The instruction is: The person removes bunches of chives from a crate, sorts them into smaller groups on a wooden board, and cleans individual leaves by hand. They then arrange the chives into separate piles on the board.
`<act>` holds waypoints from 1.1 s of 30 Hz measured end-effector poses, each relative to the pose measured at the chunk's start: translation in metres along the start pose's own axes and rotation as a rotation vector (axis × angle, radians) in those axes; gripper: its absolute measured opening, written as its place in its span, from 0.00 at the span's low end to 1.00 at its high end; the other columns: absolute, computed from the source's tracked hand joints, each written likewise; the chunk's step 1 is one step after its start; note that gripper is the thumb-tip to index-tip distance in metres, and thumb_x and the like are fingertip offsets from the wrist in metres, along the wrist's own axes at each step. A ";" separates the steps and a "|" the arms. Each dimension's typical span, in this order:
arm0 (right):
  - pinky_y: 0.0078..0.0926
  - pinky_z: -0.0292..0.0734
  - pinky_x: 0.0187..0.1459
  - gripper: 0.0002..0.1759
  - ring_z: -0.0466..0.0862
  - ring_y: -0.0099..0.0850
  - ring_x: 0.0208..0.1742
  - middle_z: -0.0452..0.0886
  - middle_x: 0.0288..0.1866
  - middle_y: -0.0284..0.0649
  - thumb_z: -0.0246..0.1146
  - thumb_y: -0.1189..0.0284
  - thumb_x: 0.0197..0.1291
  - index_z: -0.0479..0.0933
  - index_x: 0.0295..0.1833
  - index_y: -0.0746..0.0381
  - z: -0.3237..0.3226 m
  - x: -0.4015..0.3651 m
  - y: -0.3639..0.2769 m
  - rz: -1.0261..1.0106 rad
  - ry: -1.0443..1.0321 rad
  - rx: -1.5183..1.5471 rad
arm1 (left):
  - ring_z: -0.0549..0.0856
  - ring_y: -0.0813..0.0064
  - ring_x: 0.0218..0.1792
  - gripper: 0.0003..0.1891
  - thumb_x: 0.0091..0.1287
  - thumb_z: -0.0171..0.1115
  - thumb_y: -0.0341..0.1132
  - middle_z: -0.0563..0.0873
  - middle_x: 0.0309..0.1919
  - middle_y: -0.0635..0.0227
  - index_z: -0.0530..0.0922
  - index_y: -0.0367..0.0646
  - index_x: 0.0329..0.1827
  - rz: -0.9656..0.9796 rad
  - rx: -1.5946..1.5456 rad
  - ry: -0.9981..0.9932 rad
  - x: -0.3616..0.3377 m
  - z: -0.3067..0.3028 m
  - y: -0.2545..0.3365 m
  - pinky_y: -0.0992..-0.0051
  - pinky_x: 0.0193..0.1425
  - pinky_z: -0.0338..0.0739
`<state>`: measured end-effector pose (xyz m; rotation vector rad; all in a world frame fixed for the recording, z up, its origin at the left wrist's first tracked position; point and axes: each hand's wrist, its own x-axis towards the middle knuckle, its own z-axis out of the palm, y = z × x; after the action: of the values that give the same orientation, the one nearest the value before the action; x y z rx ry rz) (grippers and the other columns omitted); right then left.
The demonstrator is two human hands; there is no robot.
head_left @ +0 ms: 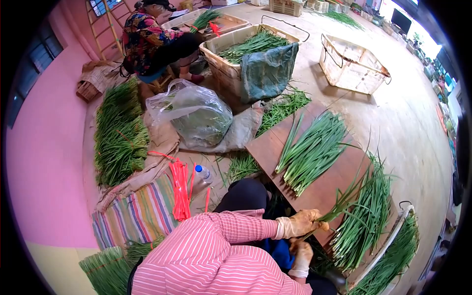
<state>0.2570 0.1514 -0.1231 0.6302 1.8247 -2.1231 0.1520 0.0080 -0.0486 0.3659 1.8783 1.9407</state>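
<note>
My left hand [300, 223], in a dirty pale glove, is closed around a few garlic chives [339, 207], their leaves pointing up and right over the board. Just below it, my right hand [301, 256], also gloved, has its fingers curled at the stem ends of the same chives. A loose heap of garlic chives [363, 221] lies to the right of my hands. Farther up on the brown board [314, 204] rests a neater pile of chives [314, 152], white ends toward me.
A clear plastic bag [201, 115] of greens, a water bottle [202, 173] and red ties [180, 189] are on the left. Bundled chives [120, 132] line the wall. Another person [152, 39] sits behind a crate [221, 64]. A second crate [351, 69] stands at right, a chive-filled basket [393, 255] lower right.
</note>
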 end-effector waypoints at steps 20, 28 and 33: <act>0.18 0.75 0.31 0.15 0.79 0.20 0.25 0.83 0.28 0.38 0.57 0.66 0.67 0.81 0.45 0.67 -0.014 -0.043 -0.086 0.095 0.218 -0.278 | 0.84 0.65 0.50 0.21 0.73 0.53 0.45 0.84 0.49 0.52 0.75 0.33 0.54 -0.406 -0.919 -0.228 0.031 -0.006 -0.043 0.67 0.58 0.78; 0.12 0.68 0.27 0.16 0.77 0.17 0.23 0.83 0.30 0.32 0.59 0.60 0.68 0.80 0.46 0.63 0.006 -0.013 -0.092 0.191 -0.037 -0.239 | 0.84 0.67 0.49 0.23 0.75 0.48 0.46 0.83 0.51 0.55 0.70 0.33 0.60 -0.521 -0.835 -0.239 0.029 -0.003 -0.037 0.70 0.56 0.79; 0.11 0.63 0.23 0.15 0.75 0.14 0.22 0.82 0.29 0.31 0.56 0.61 0.70 0.80 0.43 0.61 0.002 -0.004 -0.080 0.258 -0.205 0.043 | 0.84 0.68 0.49 0.23 0.76 0.46 0.47 0.83 0.51 0.56 0.70 0.35 0.60 -0.592 -0.923 -0.268 0.028 -0.004 -0.036 0.71 0.49 0.82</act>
<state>0.2220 0.1627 -0.0515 0.5968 1.5063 -1.9798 0.1299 0.0179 -0.0868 -0.1924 0.6626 1.9458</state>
